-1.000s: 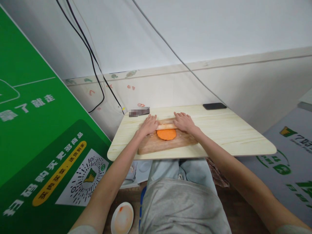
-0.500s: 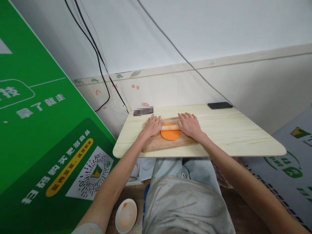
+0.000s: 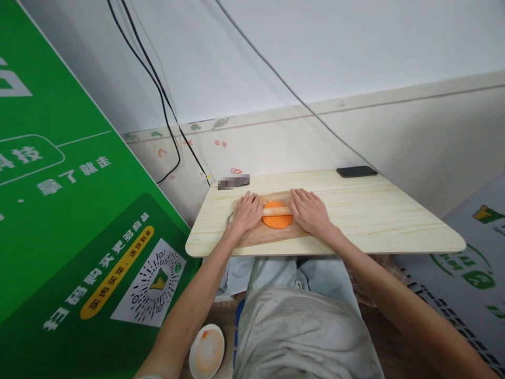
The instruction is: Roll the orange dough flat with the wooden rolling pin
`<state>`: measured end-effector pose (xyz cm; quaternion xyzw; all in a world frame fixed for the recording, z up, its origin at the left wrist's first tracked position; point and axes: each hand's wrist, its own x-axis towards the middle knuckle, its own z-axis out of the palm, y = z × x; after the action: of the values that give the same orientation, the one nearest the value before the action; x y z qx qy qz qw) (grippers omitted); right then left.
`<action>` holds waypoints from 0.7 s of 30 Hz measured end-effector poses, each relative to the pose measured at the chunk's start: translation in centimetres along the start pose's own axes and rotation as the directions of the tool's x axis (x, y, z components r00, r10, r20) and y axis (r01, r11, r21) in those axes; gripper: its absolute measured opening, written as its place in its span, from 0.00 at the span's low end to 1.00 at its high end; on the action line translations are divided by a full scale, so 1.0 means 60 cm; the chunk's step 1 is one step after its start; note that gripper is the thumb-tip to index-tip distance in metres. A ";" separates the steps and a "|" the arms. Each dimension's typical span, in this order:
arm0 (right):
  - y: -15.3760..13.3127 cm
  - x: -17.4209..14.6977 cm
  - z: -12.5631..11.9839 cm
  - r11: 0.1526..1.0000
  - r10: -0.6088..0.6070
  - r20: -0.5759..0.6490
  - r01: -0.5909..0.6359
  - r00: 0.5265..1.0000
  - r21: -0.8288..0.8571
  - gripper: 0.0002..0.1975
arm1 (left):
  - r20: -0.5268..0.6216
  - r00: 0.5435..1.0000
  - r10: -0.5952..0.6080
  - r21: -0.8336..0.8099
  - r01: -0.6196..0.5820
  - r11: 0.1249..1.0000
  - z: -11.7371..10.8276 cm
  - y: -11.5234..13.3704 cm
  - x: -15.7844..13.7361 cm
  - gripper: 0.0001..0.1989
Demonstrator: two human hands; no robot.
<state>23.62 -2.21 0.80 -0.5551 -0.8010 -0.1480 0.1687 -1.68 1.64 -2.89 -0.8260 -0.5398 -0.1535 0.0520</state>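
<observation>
Dough (image 3: 277,221) is lying flat on the board (image 3: 257,238) beneath the rolling pin (image 3: 277,211); my left hand (image 3: 250,211) and right hand (image 3: 310,210), fingers outstretched, are covering the pin's ends, presumably balancing pressure.

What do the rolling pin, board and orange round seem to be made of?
Rolling pin: probably plain wood, from its pale, dull surface. Board: likely wood, matte, given its brown, streaky tone. Orange round: apparently dough, matte, judging by its flattened shape; ingredients can't be told.
</observation>
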 end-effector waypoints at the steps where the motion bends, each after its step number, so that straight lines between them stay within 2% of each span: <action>1: -0.001 -0.003 -0.001 1.000 -0.006 -0.010 0.006 1.000 0.004 0.30 | -0.017 1.000 -0.010 0.000 0.010 1.000 0.000 0.002 -0.004 0.24; 5: -0.005 -0.020 -0.001 0.999 -0.024 -0.051 0.025 0.998 0.020 0.30 | -0.086 0.996 -0.018 0.031 0.020 0.999 -0.001 0.014 -0.021 0.26; 10: -0.011 -0.042 -0.003 0.999 -0.029 -0.070 0.031 0.997 0.021 0.31 | -0.114 0.993 0.018 0.067 -0.011 0.998 -0.008 0.027 -0.042 0.27; 21: -0.032 -0.097 -0.015 0.997 -0.024 -0.105 0.031 0.994 0.065 0.33 | -0.049 0.996 -0.072 -0.042 0.070 0.997 -0.034 0.056 -0.094 0.31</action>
<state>23.77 -8.11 -1.02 -0.5296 -0.8032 -0.1524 0.2264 -1.11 -5.20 -2.44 -0.8031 -0.5641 -0.1870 0.0434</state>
